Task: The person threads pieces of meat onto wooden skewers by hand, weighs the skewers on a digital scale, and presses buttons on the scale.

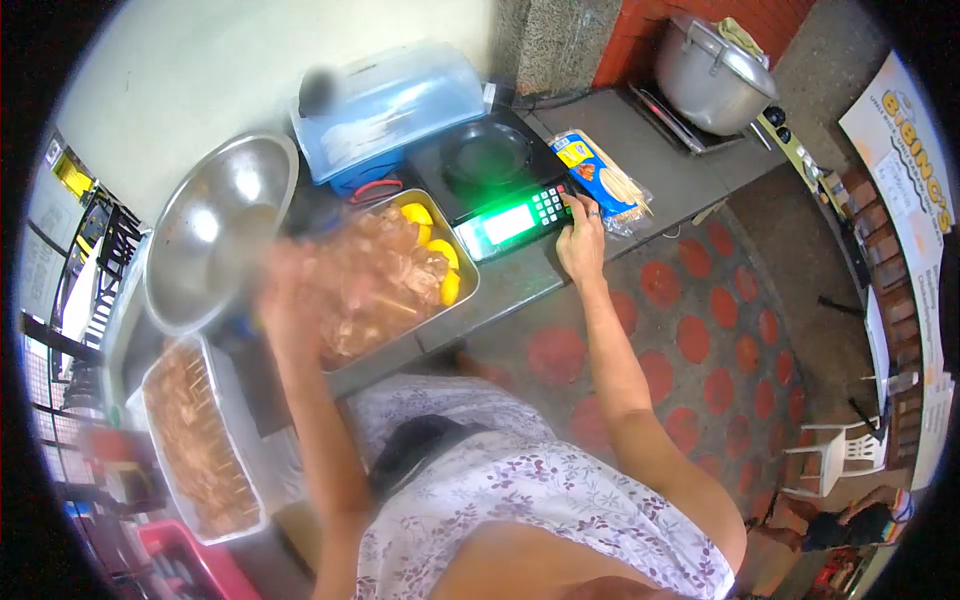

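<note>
My right hand (581,240) is at the right end of a digital scale (508,222) with a lit green display, a finger touching its keypad (552,205); it holds nothing that I can see. A round black plate (487,152) tops the scale. Smeared by motion, my left hand (288,285) is over the left side of a metal tray of raw sliced meat (375,270); its fingers cannot be made out. Yellow pieces (443,255) lie along the tray's right side. A thin stick (395,303) shows blurred over the meat.
A white container (258,470) of skewered meat stands at lower left, below a large steel bowl (205,235). Behind the tray is a blue translucent bin (400,110). A pack of bamboo skewers (605,178) lies right of the scale; a lidded pot (712,80) sits on a stove.
</note>
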`<state>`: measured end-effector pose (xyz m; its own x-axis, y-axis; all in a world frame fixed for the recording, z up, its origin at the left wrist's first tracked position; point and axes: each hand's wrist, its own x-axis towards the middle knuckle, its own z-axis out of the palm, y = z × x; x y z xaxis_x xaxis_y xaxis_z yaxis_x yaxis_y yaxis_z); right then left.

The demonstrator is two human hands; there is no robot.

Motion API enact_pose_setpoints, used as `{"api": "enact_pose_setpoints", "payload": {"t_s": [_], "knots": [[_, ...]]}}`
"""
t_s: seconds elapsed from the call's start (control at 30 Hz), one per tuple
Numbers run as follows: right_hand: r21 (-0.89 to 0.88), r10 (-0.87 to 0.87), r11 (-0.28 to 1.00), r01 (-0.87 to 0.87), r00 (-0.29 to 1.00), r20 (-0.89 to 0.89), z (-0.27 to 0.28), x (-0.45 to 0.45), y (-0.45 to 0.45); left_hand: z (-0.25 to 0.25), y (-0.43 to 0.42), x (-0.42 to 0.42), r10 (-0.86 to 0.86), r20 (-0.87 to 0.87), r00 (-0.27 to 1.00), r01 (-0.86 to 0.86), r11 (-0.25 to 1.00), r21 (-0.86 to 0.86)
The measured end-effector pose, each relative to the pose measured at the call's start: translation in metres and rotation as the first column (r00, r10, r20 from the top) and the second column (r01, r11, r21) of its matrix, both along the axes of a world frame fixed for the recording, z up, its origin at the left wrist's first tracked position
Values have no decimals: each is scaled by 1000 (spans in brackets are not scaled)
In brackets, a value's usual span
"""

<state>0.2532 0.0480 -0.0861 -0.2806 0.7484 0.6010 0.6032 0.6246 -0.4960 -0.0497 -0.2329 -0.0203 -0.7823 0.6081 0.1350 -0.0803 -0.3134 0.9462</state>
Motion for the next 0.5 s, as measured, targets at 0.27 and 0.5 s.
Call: {"api": "enact_pose_setpoints", "payload": {"t_s": [0.27,0.5], "knots": [[4,8,1000,-8,1000,-3,-1,0,-1,-10,-2,-2,46,-117,992,-43,999,25],[18,26,1000,-25,999,-35,2,0,-2,5,-3,6,-9,170,985,-8,995,100]]}}
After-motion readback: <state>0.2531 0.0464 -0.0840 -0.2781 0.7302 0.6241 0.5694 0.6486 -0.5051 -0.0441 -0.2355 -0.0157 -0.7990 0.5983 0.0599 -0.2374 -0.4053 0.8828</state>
